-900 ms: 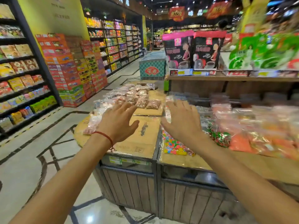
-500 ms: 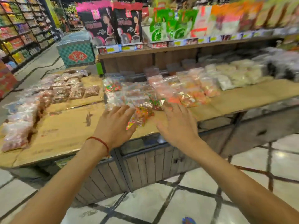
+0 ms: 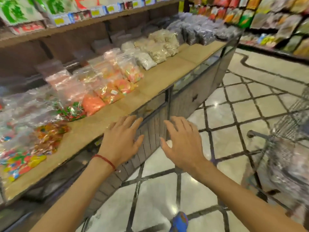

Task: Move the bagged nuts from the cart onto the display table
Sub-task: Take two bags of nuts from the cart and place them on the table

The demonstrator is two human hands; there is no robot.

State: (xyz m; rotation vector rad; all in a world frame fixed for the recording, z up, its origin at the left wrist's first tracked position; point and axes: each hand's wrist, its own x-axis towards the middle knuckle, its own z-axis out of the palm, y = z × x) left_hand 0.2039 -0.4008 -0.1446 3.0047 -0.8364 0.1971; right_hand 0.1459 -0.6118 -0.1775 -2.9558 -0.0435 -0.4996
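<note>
With my left grip (image 3: 120, 141) and right grip (image 3: 182, 146) both spread and empty by the counter (image 3: 160, 77) edge, and the bagged nuts (image 3: 289, 158) only a blur in the cart (image 3: 297, 106) to my right, I risk a blind reach that snags wire or drops a slippery bag.

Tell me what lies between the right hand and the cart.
Only bare tiled floor separates the right hand from the wire cart, as the head view shows.
</note>
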